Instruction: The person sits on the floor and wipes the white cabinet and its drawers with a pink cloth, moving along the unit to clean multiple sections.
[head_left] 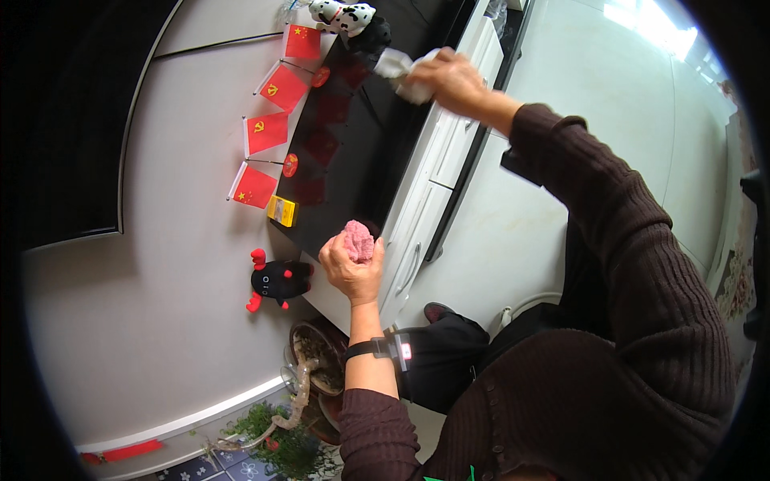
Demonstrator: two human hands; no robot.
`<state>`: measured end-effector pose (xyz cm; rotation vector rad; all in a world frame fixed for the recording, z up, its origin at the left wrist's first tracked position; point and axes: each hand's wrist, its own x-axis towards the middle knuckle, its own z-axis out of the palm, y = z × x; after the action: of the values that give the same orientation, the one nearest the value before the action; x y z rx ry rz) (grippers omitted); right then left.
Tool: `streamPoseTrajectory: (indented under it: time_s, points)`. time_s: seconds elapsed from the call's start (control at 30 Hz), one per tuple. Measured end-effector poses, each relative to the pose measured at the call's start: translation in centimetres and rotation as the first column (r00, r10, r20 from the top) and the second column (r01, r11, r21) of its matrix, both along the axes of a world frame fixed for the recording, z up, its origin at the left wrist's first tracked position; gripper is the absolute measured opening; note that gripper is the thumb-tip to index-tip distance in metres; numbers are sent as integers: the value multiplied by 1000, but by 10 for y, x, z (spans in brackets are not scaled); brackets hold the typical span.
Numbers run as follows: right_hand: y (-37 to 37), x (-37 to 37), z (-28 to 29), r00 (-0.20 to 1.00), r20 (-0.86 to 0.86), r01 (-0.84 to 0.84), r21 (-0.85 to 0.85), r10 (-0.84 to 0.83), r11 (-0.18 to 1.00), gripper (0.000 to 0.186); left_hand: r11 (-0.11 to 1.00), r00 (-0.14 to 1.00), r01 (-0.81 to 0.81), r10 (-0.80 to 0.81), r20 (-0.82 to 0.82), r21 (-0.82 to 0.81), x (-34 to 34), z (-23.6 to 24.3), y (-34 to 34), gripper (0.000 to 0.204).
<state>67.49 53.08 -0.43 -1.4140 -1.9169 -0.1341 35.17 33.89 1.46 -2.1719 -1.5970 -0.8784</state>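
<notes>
My left hand (350, 276) is closed around a crumpled pink cloth (359, 242), just above the near end of a glossy black cabinet top (353, 168). Farther along, my right hand (455, 84) grips a white cloth or tissue (411, 76) over the cabinet's front edge. That white piece hangs close to a black-and-white spotted dog figurine (343, 16) with a dark object (371, 40) beside it. I cannot tell whether the white piece touches the surface.
Several small red flags (266, 134) and a yellow box (282, 211) line the cabinet's wall side. A black plush toy with red horns (279, 279) sits by the near end. Below are a potted plant (319, 353) and white drawers (417, 240). A large black screen (72, 120) is on the left.
</notes>
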Motion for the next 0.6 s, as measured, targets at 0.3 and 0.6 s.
streamPoseTrajectory:
  time_s: [0.3,0.6]
  points:
    - [-29,-50,4,912,110,-406,79,396,911,38,1000,1000,-12,12,17,-9,2,1,-2,59]
    - [-48,-80,2,786,202,-615,158,585,772,19,1000,1000,0,0,-20,-1,0,2,-1,62]
